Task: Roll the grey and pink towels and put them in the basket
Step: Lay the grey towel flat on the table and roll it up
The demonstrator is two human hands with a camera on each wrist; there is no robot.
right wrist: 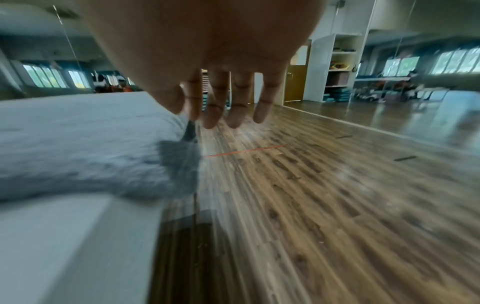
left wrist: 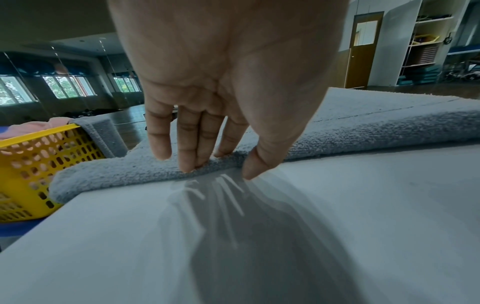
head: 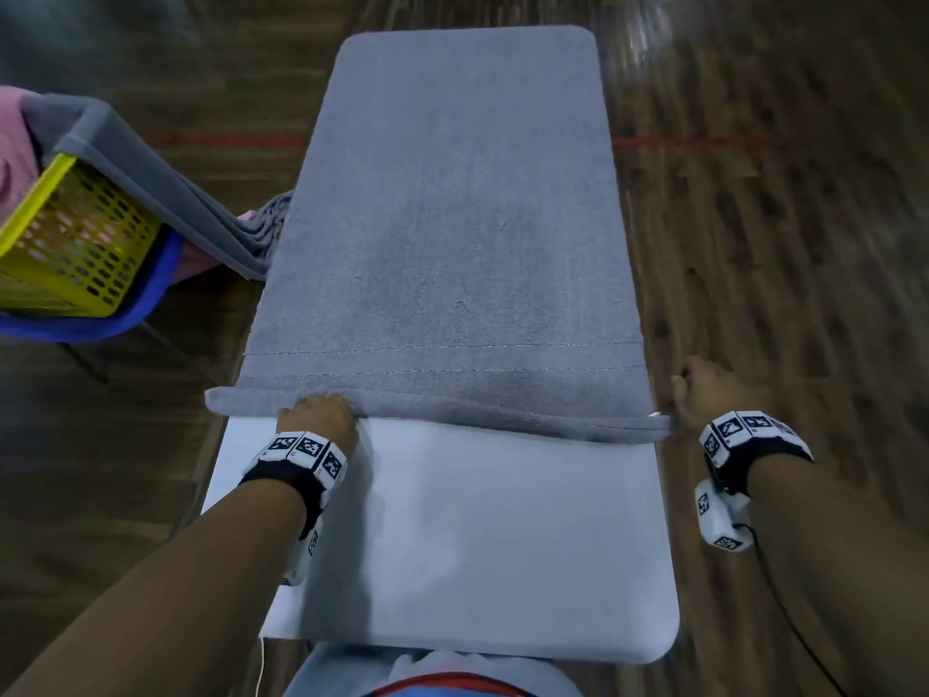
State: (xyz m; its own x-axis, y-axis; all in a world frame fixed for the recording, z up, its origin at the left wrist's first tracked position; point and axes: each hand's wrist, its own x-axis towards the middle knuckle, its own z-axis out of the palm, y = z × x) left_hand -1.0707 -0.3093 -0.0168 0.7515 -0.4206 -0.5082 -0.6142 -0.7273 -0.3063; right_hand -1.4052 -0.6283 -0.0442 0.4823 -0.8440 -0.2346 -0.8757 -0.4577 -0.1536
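A grey towel (head: 452, 218) lies spread lengthwise along the white table (head: 502, 535), its near edge turned over into a low fold (left wrist: 363, 139). My left hand (head: 316, 415) pinches that fold left of the middle, with the fingers (left wrist: 192, 148) over it and the thumb at its front against the tabletop. My right hand (head: 704, 389) hovers off the table's right side, next to the towel's near right corner (right wrist: 179, 164); its fingers (right wrist: 233, 107) hang loose and hold nothing. The yellow basket (head: 75, 244) stands to the left, with a pink towel (head: 15, 143) bunched in it.
The basket (left wrist: 39, 164) sits on a blue chair seat (head: 125, 319) close to the table's left edge. A second grey towel (head: 151, 178) drapes over its rim down towards the table. Wooden floor (head: 779, 244) surrounds the table, with a red line across it.
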